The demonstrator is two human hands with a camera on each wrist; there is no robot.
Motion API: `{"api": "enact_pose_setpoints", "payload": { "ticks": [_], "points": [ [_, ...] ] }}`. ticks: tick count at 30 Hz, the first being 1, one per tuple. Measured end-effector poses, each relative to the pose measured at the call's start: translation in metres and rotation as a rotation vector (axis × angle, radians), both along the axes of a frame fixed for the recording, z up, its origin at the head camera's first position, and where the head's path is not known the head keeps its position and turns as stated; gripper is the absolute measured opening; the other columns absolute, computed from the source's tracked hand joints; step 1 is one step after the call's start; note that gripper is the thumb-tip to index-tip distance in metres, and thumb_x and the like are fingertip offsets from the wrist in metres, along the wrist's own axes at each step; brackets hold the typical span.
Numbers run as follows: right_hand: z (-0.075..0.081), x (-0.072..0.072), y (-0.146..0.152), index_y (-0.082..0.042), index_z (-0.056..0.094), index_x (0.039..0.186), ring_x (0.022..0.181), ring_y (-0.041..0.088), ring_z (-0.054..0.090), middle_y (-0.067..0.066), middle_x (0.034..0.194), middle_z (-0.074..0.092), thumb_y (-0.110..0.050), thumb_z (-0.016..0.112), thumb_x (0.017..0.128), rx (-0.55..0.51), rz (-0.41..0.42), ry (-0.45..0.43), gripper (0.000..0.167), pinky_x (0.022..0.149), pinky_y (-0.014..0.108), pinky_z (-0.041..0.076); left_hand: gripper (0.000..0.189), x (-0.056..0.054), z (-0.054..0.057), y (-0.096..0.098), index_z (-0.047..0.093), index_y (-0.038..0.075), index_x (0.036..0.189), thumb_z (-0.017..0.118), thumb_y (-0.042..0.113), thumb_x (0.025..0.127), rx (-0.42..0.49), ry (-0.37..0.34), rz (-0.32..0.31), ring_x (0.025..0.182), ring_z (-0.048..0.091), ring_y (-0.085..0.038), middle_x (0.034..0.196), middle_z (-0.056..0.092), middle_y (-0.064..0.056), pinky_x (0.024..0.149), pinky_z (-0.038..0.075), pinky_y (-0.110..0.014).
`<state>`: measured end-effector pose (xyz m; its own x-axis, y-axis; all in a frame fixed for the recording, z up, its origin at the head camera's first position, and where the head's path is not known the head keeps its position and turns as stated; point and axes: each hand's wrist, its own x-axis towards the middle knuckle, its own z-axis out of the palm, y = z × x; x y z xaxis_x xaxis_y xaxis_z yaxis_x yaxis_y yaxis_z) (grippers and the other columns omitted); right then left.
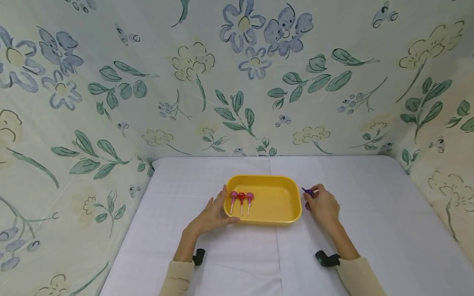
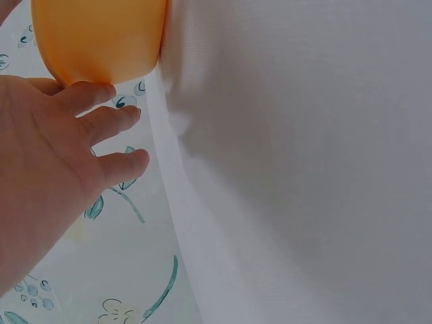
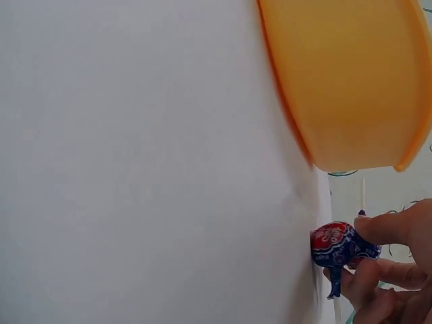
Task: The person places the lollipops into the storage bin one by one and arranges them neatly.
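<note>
In the head view, a yellow tray [image 1: 274, 201] lies on the white-covered table with three lollipops [image 1: 242, 197] side by side at its left end, sticks towards me. My left hand [image 1: 211, 213] rests against the tray's left front corner, thumb at the front and fingers extended along the left side. In the left wrist view its fingers [image 2: 111, 121] look spread, with the tray wall touching one. Just right of the tray, my right hand [image 1: 323, 205] pinches a blue-and-red wrapped lollipop [image 3: 332, 244] between thumb and fingers. Another dark round thing [image 1: 307, 206] shows below it, partly hidden.
White cloth [image 1: 370, 213] covers the table around the tray. A floral fabric [image 1: 244, 102] hangs behind the table's far edge and along both sides. Dark wrist straps [image 1: 327, 259] sit on both forearms.
</note>
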<state>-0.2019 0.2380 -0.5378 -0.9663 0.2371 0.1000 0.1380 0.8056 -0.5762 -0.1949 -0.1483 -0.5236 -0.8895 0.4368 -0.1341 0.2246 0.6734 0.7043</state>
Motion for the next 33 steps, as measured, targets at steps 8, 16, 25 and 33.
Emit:
{"api": "enact_pose_setpoints", "payload": {
  "ticks": [8, 16, 25, 33],
  "points": [
    [0.015, -0.004, 0.011, -0.002, 0.063, 0.131, 0.062, 0.016, 0.056, 0.026, 0.112, 0.071, -0.015, 0.068, 0.100, -0.170, -0.046, 0.180, 0.034, 0.048, 0.019, 0.042, 0.123, 0.001, 0.003, 0.000, -0.005, 0.015, 0.167, 0.076, 0.060, 0.087, 0.006, 0.000, 0.003, 0.164, 0.008, -0.025, 0.175, 0.003, -0.003, 0.133, -0.003, -0.056],
    [0.032, -0.008, 0.010, -0.007, 0.062, 0.139, 0.054, 0.009, 0.048, 0.022, 0.117, 0.069, -0.022, 0.065, 0.103, -0.233, -0.102, 0.263, 0.038, 0.044, 0.018, 0.039, 0.122, 0.000, 0.001, 0.000, -0.004, 0.013, 0.166, 0.077, 0.059, 0.087, 0.025, 0.001, -0.007, 0.164, 0.007, -0.029, 0.175, 0.002, -0.002, 0.133, -0.003, -0.058],
    [0.039, -0.015, -0.012, -0.007, 0.062, 0.134, 0.054, 0.028, 0.059, 0.017, 0.119, 0.069, -0.027, 0.068, 0.102, -0.361, 0.066, 0.195, 0.038, 0.041, 0.018, 0.040, 0.122, 0.001, 0.001, 0.000, -0.005, 0.014, 0.166, 0.075, 0.062, 0.087, 0.021, 0.001, -0.012, 0.164, 0.007, -0.029, 0.175, 0.001, -0.001, 0.133, -0.002, -0.057],
    [0.039, -0.023, -0.054, -0.005, 0.069, 0.129, 0.055, 0.019, 0.055, 0.019, 0.116, 0.071, -0.019, 0.074, 0.097, -0.309, 0.286, -0.032, 0.035, 0.048, 0.019, 0.048, 0.122, 0.001, 0.002, 0.000, -0.004, 0.015, 0.167, 0.075, 0.062, 0.086, 0.022, 0.002, 0.004, 0.164, 0.008, -0.028, 0.175, 0.004, -0.002, 0.133, -0.002, -0.057]
  ]
}}
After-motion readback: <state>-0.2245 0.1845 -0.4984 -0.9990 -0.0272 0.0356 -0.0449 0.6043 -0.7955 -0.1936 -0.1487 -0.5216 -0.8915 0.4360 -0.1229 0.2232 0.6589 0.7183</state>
